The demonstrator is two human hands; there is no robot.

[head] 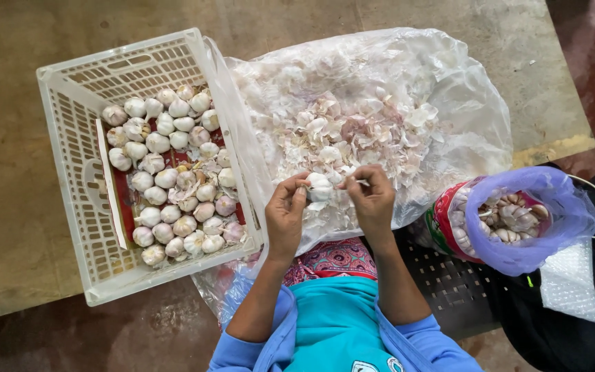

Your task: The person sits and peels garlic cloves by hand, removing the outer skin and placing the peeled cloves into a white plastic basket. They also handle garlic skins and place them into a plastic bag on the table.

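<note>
My left hand and my right hand are both closed on one white garlic bulb, held between them above a clear plastic bag. That bag is spread open and full of papery garlic skins. My right fingers also pinch something thin and pale at the bulb's right side; I cannot tell what it is. To the left stands a white plastic crate holding several whole garlic bulbs.
At the right, a purple plastic bag inside a red-and-green sack holds more garlic. A dark perforated seat lies below it. The concrete floor surrounds the crate. Bubble wrap lies at the far right.
</note>
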